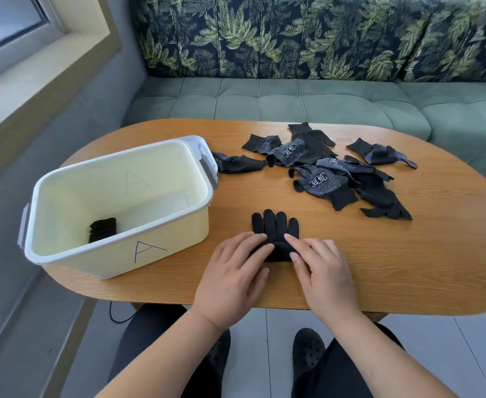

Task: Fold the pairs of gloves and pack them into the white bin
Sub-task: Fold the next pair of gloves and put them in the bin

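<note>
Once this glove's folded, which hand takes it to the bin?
Left, probably. The white bin stands left of the black glove, on the side of the left hand. The right hand would have to cross over the left one to reach it. Both rest on the glove now.

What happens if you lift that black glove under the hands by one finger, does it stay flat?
Probably not: the black glove looks like thin knit, so it would likely droop and unfold. It seems light, as the pile of gloves lies crumpled and limp.
</note>
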The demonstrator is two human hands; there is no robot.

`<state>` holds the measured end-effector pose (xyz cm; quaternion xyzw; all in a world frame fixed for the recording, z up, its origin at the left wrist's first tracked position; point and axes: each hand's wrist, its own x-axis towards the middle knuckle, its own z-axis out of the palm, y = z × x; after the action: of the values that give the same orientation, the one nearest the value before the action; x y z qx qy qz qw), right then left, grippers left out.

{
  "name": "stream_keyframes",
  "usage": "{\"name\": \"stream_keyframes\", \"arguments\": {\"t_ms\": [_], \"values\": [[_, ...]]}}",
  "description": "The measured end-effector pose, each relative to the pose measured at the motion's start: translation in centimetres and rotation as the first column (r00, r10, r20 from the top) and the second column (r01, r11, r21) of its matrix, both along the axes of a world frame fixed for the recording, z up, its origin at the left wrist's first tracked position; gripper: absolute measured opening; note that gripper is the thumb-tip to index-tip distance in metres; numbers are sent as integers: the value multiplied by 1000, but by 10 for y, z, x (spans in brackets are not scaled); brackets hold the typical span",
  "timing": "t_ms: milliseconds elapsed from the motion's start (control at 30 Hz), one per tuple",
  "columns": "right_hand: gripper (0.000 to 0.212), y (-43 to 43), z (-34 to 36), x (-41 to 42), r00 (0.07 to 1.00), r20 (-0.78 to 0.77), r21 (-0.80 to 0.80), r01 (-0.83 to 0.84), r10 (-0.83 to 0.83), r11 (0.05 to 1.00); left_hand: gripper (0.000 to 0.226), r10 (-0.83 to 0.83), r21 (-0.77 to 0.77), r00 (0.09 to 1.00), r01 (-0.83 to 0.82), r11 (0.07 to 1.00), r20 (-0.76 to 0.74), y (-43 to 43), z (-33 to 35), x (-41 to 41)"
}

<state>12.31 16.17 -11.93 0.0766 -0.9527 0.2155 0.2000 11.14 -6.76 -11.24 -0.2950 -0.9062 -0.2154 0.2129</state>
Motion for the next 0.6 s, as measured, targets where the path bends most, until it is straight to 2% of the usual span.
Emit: {"name": "stream_keyframes", "arguments": {"t_ms": [100,300,433,600], "values": [[43,-1,-1,-1,1000,10,50,11,-12,999,42,-74,-80,997,74,994,-8,1,-3,1],[48,-3,3,2,999,26,138,22,-26,990,54,23,-193,996,-7,981,83,4,-6,-2],[44,-5,1,4,998,-17,218,-59,64,974,61,55,-238,993,-28,971,108,5,-5,-3],[45,-7,1,1,998,56,206,-38,27,978,72,88,-302,972,-19,953,217,7,-8,-8]]}}
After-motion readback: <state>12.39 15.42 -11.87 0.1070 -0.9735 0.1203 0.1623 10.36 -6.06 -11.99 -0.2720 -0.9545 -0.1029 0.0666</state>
